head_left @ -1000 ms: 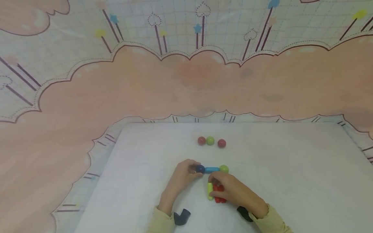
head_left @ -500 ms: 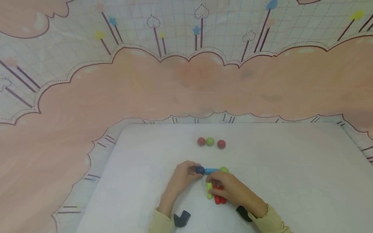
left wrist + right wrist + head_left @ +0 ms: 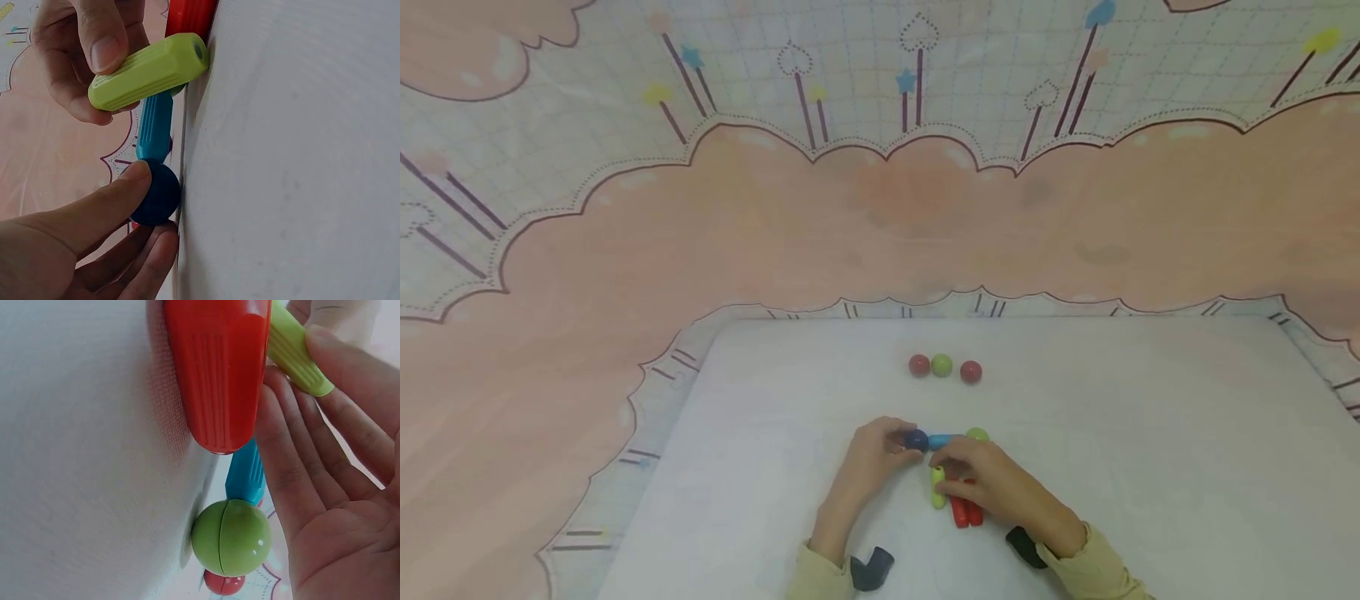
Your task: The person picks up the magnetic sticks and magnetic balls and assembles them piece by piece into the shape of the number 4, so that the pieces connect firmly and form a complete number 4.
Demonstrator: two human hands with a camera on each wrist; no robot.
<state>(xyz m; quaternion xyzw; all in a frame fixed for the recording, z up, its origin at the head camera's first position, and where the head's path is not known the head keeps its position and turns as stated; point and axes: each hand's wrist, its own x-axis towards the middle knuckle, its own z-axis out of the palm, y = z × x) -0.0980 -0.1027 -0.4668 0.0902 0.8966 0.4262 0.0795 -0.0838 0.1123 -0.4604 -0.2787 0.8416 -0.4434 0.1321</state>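
Observation:
My left hand [image 3: 871, 458] pinches a dark blue ball [image 3: 157, 199] between thumb and fingers. A light blue magnetic rod [image 3: 155, 128] joins that ball to a green ball [image 3: 231, 540]. Beside this row, my right hand [image 3: 996, 483] grips a lime-green magnetic rod [image 3: 147, 74] with thumb and fingers. The lime rod is tilted, and the hole in its near end shows in the left wrist view. Right of it, two red rods [image 3: 959, 512] lie side by side, partly hidden under the right hand. In the right wrist view one red rod [image 3: 215, 375] stands large in front.
Behind the joined pieces, a red ball [image 3: 919, 365], a green ball [image 3: 942, 365] and another red ball [image 3: 971, 372] rest on the white table [image 3: 1112, 400]. Dark pieces [image 3: 872, 570] sit beside both sleeves. A patterned cloth [image 3: 880, 217] hangs behind the table.
My right hand has shifted slightly left and away from me, carrying the lime rod a little off the red rods. The left hand has kept its grip on the dark blue ball.

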